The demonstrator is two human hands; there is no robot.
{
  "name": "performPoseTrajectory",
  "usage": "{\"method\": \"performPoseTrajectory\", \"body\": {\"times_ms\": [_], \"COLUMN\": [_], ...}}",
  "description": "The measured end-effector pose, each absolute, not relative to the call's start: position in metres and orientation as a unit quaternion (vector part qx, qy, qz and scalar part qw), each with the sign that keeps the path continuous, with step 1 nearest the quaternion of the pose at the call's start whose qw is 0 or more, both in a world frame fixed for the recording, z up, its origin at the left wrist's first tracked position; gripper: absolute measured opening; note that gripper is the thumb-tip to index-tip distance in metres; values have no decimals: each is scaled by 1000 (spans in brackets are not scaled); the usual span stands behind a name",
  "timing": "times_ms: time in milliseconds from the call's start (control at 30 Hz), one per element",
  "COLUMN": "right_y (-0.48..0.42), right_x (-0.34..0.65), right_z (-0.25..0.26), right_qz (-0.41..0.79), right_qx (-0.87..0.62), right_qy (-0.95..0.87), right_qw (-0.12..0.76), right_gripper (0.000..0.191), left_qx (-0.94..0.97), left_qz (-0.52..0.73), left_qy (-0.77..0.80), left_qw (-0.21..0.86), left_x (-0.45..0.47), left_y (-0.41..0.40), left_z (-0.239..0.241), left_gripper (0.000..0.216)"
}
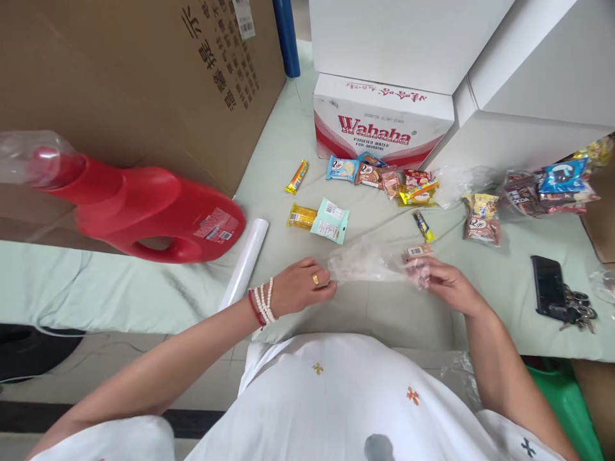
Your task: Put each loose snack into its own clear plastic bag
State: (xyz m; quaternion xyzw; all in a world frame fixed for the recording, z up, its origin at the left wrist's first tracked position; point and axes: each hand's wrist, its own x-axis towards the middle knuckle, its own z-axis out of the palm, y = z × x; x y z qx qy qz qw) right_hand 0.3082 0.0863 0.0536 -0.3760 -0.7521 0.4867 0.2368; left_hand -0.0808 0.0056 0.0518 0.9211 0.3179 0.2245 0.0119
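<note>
A clear plastic bag (368, 264) stretches between my two hands above the table. My left hand (310, 283), with a ring and bead bracelets, has its fingers closed on the bag's left end. At the other end, my right hand (446, 282) pinches the crumpled plastic. A small pinkish packet (418, 250) lies right behind my right fingers. Just beyond the bag are a mint-green packet (330, 221) and a yellow packet (302, 217), touching. A small blue-and-yellow snack bar (423, 226) lies farther right.
Several wrapped snacks (369, 174) lie before a white Wahaba-style water carton (384, 121). A big red jug (158, 214) leans at left by a cardboard box (144, 77) and a white roll (245, 262). At right are a phone (548, 282), keys (581, 308) and bagged snacks (528, 192).
</note>
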Motion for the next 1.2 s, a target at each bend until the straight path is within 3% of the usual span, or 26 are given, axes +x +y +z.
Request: {"method": "performPoseTrajectory", "body": {"times_ms": [67, 233, 333, 367, 433, 500, 600, 667, 867, 933, 1033, 1100, 1200], "right_y": [80, 78, 86, 90, 98, 104, 108, 104, 67, 54, 33, 19, 4], "right_x": [314, 274, 225, 212, 195, 196, 224, 246, 254, 235, 208, 203, 221], "right_z": [41, 40, 37, 32, 21, 8, -2, 1, 35, 43, 46, 47, 54], "right_qz": [460, 362, 285, 270, 278, 314, 333, 307, 102, 160, 377, 510, 638], "right_qx": [-425, -552, -532, -533, -546, -572, -640, -676, -644, -565, -353, -227, -166], "right_qy": [-754, -699, -769, -781, -778, -741, -651, -626, -721, -779, -847, -827, -751], "right_qw": [197, 274, 210, 182, 141, 159, 236, 236, 234, 220, 127, 76, 40], "right_gripper": [21, 36, 62, 60, 36, 21, 27, 31, 38, 34, 31, 31, 29], "left_qx": [923, 850, 786, 765, 735, 740, 798, 823, 777, 770, 795, 798, 795], "left_qz": [189, 201, 226, 226, 216, 196, 156, 144, 245, 247, 181, 146, 135], "left_qy": [333, 435, 512, 541, 584, 589, 525, 486, 528, 542, 528, 539, 559], "left_qw": [50, 218, 263, 268, 267, 259, 252, 257, 239, 229, 236, 226, 192], "left_x": [-77, -57, -41, -37, -34, -40, -66, -89, -103, -83, -48, -34, -28], "left_y": [2, -9, -10, -9, -7, -6, -9, -15, -19, -10, 11, 26, 43], "left_z": [32, 3, -2, -3, -6, -8, -8, -3, 27, 30, 19, 9, 2], "left_gripper": [19, 41, 45, 43, 33, 29, 27, 28, 37, 34, 30, 31, 30]}}
